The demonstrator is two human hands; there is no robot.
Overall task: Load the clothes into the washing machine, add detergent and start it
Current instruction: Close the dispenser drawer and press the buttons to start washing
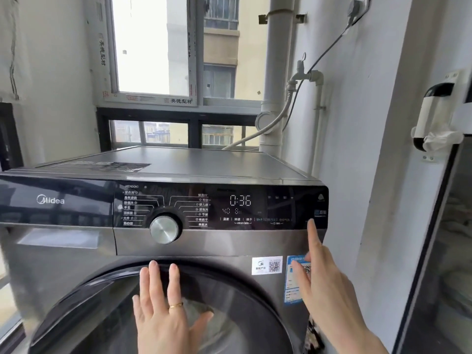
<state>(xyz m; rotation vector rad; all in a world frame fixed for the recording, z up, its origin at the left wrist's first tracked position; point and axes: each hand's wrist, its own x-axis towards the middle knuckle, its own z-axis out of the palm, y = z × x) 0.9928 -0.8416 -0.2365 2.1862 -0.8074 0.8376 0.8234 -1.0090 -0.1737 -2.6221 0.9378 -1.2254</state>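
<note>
Reading 0:36, the Midea MD100K1 washing machine (178, 246) display (240, 200) glows; right hand (324, 282) forefinger touches the panel, left hand (163, 310) splayed flat on the door (102, 302).

A home laundry balcony: a grey steel front-loading washing machine (163, 251) under an aluminium-framed window (153, 47), beside a white wall tap (302, 74) and drainpipe (277, 72).
</note>
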